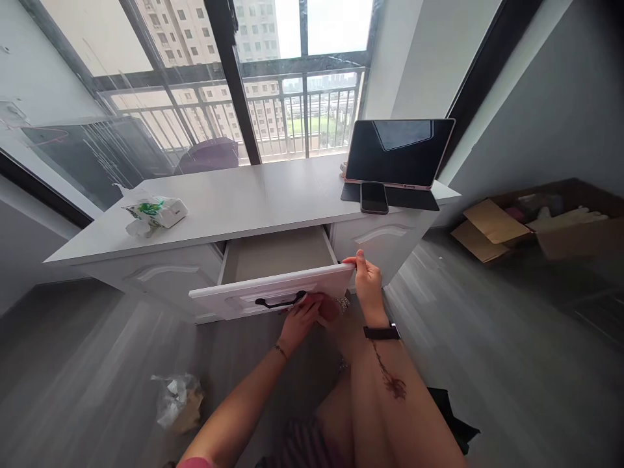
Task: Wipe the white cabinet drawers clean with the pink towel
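A white drawer (273, 292) with a dark handle (280, 301) stands pulled out from a white cabinet (244, 201). Its visible inside is bare. My left hand (301, 320) presses a reddish cloth (327, 308) against the drawer front, just right of the handle. At the front's upper right corner, my right hand (366, 279) grips the edge, thumb raised and fingers curled at the corner. A dark band circles my right wrist.
A tablet (400, 153) and a phone (374, 197) lie towards the cabinet top's right end, a tissue pack (163, 211) at its left. An open cardboard box (570, 237) is on the right, a plastic bag (179, 402) on the floor.
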Action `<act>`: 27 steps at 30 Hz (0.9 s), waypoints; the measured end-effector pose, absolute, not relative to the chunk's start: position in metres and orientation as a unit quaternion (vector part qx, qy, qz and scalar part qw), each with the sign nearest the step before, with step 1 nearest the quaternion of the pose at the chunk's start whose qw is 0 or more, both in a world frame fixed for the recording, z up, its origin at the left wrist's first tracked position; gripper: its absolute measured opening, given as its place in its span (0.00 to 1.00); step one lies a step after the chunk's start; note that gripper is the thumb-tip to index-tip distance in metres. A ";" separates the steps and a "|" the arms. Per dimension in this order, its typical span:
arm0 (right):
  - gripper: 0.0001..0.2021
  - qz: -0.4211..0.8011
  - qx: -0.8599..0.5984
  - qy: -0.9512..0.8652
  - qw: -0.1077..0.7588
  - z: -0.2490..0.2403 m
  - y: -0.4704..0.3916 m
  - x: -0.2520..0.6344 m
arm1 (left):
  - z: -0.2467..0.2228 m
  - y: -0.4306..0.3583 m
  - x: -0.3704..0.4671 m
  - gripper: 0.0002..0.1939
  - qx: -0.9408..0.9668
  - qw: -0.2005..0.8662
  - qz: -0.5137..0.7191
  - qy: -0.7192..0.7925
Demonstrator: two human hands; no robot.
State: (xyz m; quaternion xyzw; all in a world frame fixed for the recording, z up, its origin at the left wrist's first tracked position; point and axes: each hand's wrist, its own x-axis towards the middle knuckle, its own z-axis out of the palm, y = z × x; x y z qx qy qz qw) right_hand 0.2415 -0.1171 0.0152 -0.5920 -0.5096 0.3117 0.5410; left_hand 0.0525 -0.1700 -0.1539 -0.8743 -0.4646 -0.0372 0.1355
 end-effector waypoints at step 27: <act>0.33 0.280 -0.629 -0.409 0.599 0.003 -0.106 0.217 | -0.043 -0.213 -0.084 0.14 -0.783 0.211 -0.164 -0.561</act>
